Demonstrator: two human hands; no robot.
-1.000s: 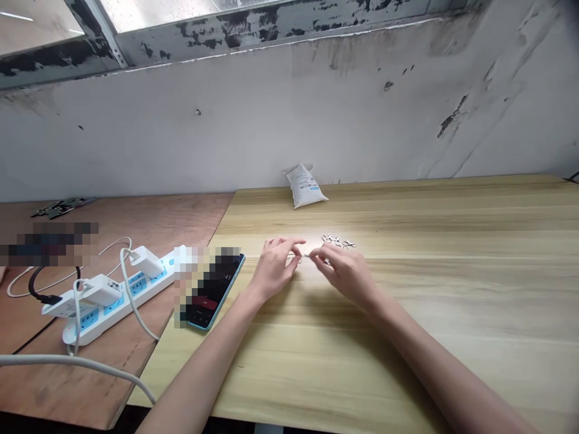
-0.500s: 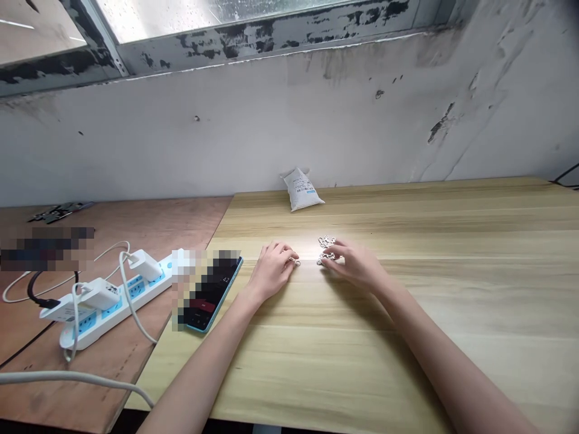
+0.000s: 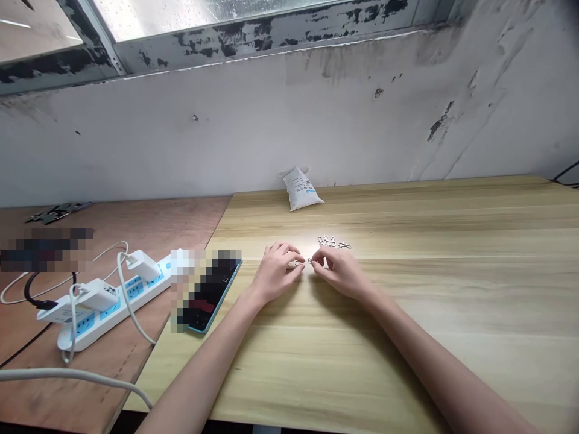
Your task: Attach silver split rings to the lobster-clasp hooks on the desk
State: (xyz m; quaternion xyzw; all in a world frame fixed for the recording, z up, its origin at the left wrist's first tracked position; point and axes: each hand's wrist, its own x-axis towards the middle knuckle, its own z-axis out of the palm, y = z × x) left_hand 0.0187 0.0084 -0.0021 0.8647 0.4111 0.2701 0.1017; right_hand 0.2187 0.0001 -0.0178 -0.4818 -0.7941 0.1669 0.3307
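Small silvery metal clasps (image 3: 332, 242) lie on the pale wood-grain tabletop (image 3: 488, 271) just beyond a person's right hand (image 3: 340, 270), which pinches a tiny metal piece (image 3: 310, 261); the left hand (image 3: 275, 271), loosely spread, arches over silvery bits (image 3: 294, 264).

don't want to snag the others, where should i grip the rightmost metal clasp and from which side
Probably pinch the rightmost metal clasp across its middle, coming from above and the right: it lies lengthwise left to right on the wooden table, with the other clasps off its left end.
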